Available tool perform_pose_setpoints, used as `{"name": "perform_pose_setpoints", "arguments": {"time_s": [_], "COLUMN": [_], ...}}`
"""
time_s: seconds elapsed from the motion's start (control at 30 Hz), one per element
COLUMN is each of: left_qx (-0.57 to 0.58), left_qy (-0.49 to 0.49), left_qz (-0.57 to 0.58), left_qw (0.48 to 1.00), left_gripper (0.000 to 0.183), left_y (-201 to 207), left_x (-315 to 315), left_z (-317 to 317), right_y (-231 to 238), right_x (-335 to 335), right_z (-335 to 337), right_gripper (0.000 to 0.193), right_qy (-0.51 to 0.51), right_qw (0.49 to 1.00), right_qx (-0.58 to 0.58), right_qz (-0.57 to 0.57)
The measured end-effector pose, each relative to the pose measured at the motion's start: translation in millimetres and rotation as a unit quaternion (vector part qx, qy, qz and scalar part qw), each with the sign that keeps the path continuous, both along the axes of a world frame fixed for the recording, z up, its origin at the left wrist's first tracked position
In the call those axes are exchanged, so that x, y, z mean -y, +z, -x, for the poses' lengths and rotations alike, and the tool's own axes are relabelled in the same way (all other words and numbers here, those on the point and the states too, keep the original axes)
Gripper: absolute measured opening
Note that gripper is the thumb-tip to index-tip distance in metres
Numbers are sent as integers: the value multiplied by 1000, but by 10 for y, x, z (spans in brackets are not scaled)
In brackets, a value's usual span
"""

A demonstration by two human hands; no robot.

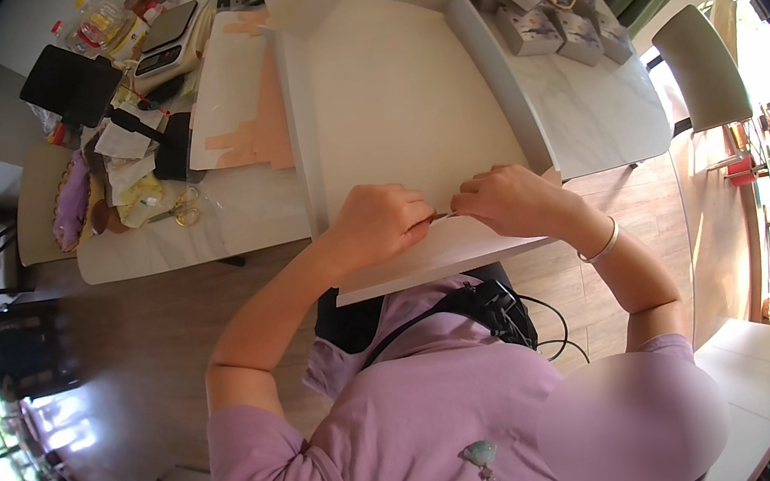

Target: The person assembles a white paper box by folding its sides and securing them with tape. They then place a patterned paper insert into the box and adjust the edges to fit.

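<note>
A large, shallow white cardboard box (412,87) lies open in front of me, with raised walls along its left, right and far sides. Its near flap (438,260) hangs out over the table's front edge, toward my lap. My left hand (380,223) is closed at the box's near edge, fingertips pinched on the cardboard. Just to the right, my right hand (518,209) pinches the same edge, a bracelet (600,242) on its wrist. The fingertips nearly meet, and a small dark spot shows between them; what it is I cannot make out.
Flat cardboard with peach-coloured patches (237,113) lies left of the box. Further left are scissors (188,207), a black phone holder (73,86) and a kitchen scale (167,49). Small boxes (530,30) stand right on the marble-patterned table (590,115), near a chair (703,68).
</note>
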State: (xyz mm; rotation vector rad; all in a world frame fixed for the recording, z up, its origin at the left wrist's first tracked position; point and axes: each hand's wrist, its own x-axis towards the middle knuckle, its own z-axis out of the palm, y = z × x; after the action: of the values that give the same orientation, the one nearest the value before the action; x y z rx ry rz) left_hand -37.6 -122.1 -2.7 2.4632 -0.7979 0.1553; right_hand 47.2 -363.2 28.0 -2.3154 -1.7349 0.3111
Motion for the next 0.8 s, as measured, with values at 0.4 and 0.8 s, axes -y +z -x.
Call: {"name": "perform_pose_setpoints", "arguments": {"time_s": [0.4, 0.8], "left_qx": [-17, -93], "left_qy": [-49, -1], "left_qz": [34, 20], "left_qw": [998, 995], "left_gripper": [8, 9], "left_y": [40, 105], "left_x": [-61, -80], "left_z": [-77, -99], "right_y": [149, 122], "right_x": [-62, -80], "right_z": [-162, -215], "right_gripper": [12, 22], "right_qy": [2, -56], "right_qw": [989, 962], "right_qx": [-148, -266], "right_qz": [28, 0]}}
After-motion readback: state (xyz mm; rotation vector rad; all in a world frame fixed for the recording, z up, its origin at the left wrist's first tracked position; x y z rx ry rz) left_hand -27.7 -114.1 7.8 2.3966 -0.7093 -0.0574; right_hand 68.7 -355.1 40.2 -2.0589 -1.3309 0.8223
